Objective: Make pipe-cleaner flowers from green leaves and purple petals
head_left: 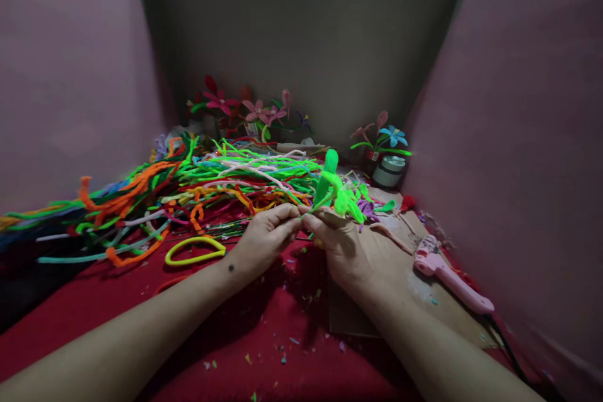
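My left hand point(271, 232) and my right hand point(342, 251) meet over the middle of the table, fingertips pinched close together. Between them they grip the base of a bright green pipe-cleaner piece, whose looped leaf point(325, 185) stands upright above the fingers. A lighter green pipe-cleaner flower point(347, 201) shows just behind my right hand; whether it joins the held piece I cannot tell. The exact pinch point is partly hidden by my fingers. A purple pipe-cleaner flower point(367, 208) lies beyond my right hand.
A big heap of coloured pipe cleaners point(254, 169) spreads left and behind. A yellow loop point(195, 251) lies near my left wrist. On the right, a pink glue gun point(452, 282) rests on cardboard point(391, 270). Finished flowers point(257, 112) and a lidded jar point(389, 171) stand behind.
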`<control>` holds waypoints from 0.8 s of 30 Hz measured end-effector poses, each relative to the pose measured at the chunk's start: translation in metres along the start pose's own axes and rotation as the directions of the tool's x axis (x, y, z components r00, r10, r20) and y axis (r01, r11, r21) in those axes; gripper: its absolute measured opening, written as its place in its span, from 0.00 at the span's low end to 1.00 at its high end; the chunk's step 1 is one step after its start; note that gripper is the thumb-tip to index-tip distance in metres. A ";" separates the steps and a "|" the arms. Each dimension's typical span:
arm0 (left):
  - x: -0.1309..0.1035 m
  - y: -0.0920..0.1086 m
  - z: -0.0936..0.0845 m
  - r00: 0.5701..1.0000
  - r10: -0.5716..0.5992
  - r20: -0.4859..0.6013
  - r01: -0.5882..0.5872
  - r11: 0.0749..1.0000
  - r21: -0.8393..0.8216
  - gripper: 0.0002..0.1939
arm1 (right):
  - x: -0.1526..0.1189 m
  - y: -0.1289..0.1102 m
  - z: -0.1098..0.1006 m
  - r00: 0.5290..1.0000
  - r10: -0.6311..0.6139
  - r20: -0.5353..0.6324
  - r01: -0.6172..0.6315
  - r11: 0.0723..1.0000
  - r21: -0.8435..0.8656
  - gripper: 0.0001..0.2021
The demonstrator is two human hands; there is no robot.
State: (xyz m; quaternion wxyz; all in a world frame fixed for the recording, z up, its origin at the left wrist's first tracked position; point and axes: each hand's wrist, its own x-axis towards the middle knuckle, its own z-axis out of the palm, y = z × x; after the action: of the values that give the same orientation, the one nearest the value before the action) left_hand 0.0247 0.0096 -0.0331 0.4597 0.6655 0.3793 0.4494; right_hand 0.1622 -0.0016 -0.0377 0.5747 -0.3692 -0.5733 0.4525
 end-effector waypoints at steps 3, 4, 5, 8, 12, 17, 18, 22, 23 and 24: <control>0.001 0.002 -0.003 0.965 -0.162 0.208 0.229 0.904 -0.360 0.08 | 0.002 -0.005 -0.006 0.994 0.044 0.099 -0.053 0.994 0.094 0.05; 0.001 0.002 -0.004 0.944 -0.168 0.283 0.284 0.850 -0.443 0.09 | 0.003 -0.007 -0.009 0.989 0.052 0.136 -0.062 0.995 0.076 0.05; 0.001 0.001 -0.005 0.923 -0.165 0.349 0.332 0.798 -0.502 0.10 | 0.004 -0.009 -0.012 0.983 0.050 0.174 -0.060 0.997 0.051 0.05; 0.001 -0.002 -0.008 0.866 -0.148 0.478 0.433 0.701 -0.567 0.13 | 0.006 -0.009 -0.018 0.960 0.008 0.279 -0.010 1.000 0.007 0.05; 0.001 0.001 -0.008 0.877 -0.173 0.449 0.404 0.770 -0.494 0.13 | 0.006 -0.003 -0.013 0.982 0.017 0.188 -0.032 0.997 0.075 0.07; -0.001 -0.006 -0.006 0.988 0.137 0.076 -0.151 0.963 0.222 0.07 | -0.002 -0.034 -0.001 0.990 0.140 0.005 -0.139 0.983 -0.124 0.10; -0.001 -0.010 -0.006 0.959 0.276 0.061 -0.277 0.875 0.396 0.06 | -0.004 -0.042 0.000 0.987 0.159 -0.001 -0.157 0.973 -0.171 0.11; -0.002 -0.026 -0.011 0.853 0.482 0.200 -0.479 0.571 0.667 0.10 | -0.005 -0.049 0.003 0.992 0.129 0.003 -0.122 0.947 -0.295 0.12; -0.002 -0.026 -0.011 0.853 0.479 0.207 -0.484 0.579 0.656 0.10 | -0.003 -0.044 0.003 0.995 0.098 -0.003 -0.094 0.947 -0.306 0.13; -0.002 -0.024 -0.011 0.867 0.462 0.188 -0.468 0.621 0.629 0.10 | -0.002 -0.038 0.003 0.998 0.066 -0.009 -0.065 0.949 -0.308 0.12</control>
State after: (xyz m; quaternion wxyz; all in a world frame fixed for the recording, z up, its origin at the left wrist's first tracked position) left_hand 0.0115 0.0179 -0.0546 0.0662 0.8599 0.3253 0.3877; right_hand 0.1627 -0.0159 -0.0017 0.4944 -0.4727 -0.6247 0.3767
